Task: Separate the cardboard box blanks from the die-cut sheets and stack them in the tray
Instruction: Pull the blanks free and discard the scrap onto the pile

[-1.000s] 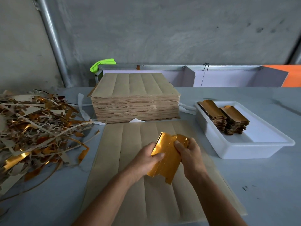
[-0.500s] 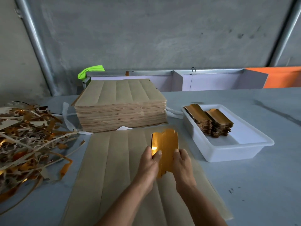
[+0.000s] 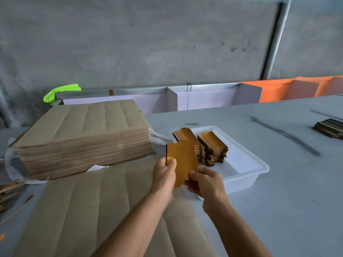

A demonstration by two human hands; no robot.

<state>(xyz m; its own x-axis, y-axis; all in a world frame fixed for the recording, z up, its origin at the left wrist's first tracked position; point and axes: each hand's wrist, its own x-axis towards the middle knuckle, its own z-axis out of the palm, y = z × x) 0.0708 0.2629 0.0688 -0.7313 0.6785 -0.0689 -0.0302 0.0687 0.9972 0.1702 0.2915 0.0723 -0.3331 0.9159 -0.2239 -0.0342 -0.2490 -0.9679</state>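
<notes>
Both hands hold a small bundle of gold box blanks [image 3: 182,159] upright, just left of the white tray [image 3: 246,179]. My left hand [image 3: 164,175] pinches the bundle's left edge with thumb on the gold face. My right hand [image 3: 206,182] grips its lower right corner. Two stacks of gold blanks [image 3: 202,145] stand inside the tray's far left end. A brown die-cut sheet [image 3: 96,210] lies flat under my forearms. Behind it sits a thick pile of die-cut sheets [image 3: 81,138].
Scrap strips [image 3: 7,191] show at the left edge. Another dark stack of blanks [image 3: 329,127] lies at the far right of the grey table. A lilac partition [image 3: 204,98] and an orange one [image 3: 297,88] line the table's back, with a neon green cloth [image 3: 61,91] at its left.
The bundle in both hands moved right, toward the tray, and the view swung right, so the scrap heap has mostly left the frame and a dark stack at far right came into sight.
</notes>
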